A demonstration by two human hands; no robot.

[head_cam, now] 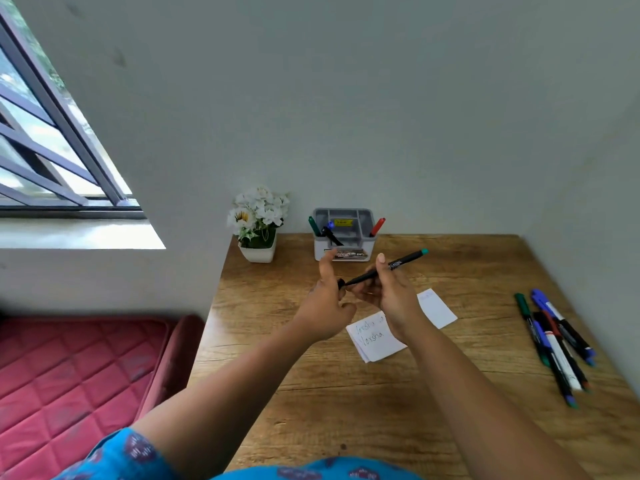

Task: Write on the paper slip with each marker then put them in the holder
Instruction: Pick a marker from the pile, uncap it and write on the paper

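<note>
My right hand [388,292] grips a slim black marker [401,263] with a teal end, held level above the desk and pointing up-right. My left hand [327,303] meets its near tip, fingers curled around what looks like the cap. Under the hands lies a white paper slip [375,341] with handwriting, and a second slip [438,308] lies to its right. The grey holder [367,242] stands at the back against the wall, with green, blue, black and red markers in it.
Several loose markers [554,341] lie in a bunch at the right edge of the wooden desk [346,393]. A white pot of white flowers [258,220] stands left of the holder. A red mattress [76,375] sits below the window at left.
</note>
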